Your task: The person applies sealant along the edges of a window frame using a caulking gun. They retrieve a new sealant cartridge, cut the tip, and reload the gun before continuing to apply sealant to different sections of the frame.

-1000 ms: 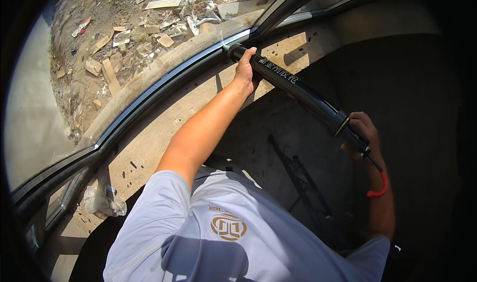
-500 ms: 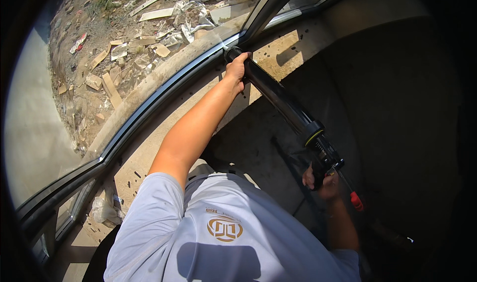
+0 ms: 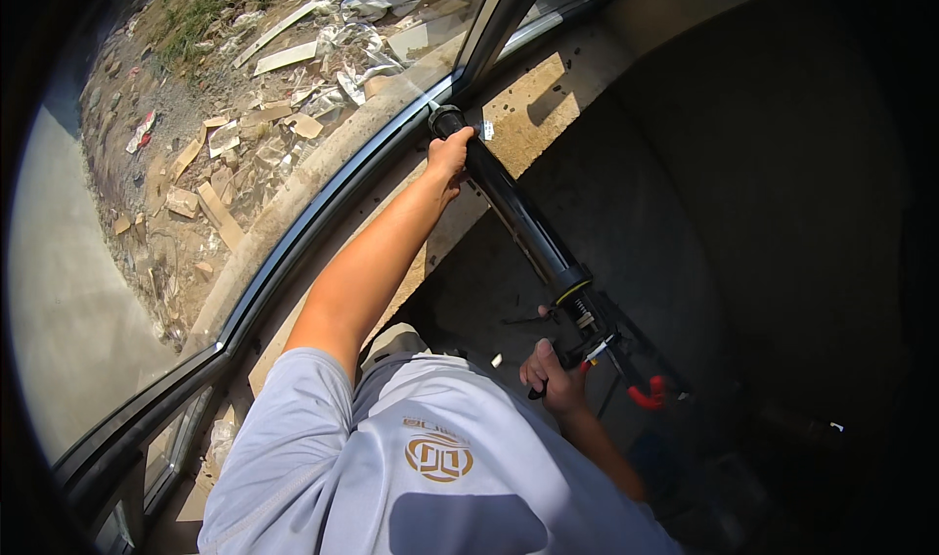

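Observation:
A long black caulking gun (image 3: 523,218) slants from the window frame down toward my right side. My left hand (image 3: 451,158) is wrapped round the front of its barrel, just behind the nozzle end. The pale nozzle tip (image 3: 433,105) meets the dark window frame (image 3: 333,198) near its corner; whether it touches is hard to tell. At the rear, my right hand (image 3: 556,374) is closed round the handle and trigger, in shade. A rod with a red hooked end (image 3: 648,393) sticks out behind the gun.
Under the frame runs a sunlit sill (image 3: 528,105) dotted with small dark bits. Outside the glass lie rubble and scrap boards (image 3: 220,213) beside a concrete strip (image 3: 78,281). A crumpled plastic bag (image 3: 223,440) sits at the lower left. The right side is deep shadow.
The caulking gun and both hands have shifted left in view. My right hand has come closer to my body, and the red rod end now lies further left.

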Available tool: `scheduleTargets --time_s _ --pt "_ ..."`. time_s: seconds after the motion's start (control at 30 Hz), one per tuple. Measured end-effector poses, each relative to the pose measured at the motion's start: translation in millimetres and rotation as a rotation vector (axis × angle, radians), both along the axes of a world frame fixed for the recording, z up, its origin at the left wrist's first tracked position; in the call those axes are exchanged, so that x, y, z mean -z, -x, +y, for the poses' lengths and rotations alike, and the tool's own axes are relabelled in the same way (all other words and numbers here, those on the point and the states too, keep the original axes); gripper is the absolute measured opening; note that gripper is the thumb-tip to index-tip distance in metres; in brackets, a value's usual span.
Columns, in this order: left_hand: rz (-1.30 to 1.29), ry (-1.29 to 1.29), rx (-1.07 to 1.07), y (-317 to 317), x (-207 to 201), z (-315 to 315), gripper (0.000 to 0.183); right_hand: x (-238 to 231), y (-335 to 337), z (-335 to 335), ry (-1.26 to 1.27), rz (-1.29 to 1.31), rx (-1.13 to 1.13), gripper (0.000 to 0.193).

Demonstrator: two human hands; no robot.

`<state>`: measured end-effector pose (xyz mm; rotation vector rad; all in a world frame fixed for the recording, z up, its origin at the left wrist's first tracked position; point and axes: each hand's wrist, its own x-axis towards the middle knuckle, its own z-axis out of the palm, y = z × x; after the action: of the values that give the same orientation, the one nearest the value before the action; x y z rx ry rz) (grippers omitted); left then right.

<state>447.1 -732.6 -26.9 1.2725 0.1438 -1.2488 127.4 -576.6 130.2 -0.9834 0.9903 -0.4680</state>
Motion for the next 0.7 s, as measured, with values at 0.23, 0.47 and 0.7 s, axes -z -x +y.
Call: scheduleTargets --time_s 0.23,0.47,0.7 --pt "0.050 0.142 0.051 -13.9 8.6 13.0 0.027 16.2 -25.2 38.2 0.033 0.023 0.108 0.028" --pt "0.187 0.279 0.063 -26.0 25.5 10.5 0.028 34.5 -48.0 60.4 0.218 0.305 0.033 0.046" --pt "0.174 0.247 0.083 -27.4 38.0 -0.6 0.028 39.3 -58.6 65.2 0.277 0.472 0.057 0.041"
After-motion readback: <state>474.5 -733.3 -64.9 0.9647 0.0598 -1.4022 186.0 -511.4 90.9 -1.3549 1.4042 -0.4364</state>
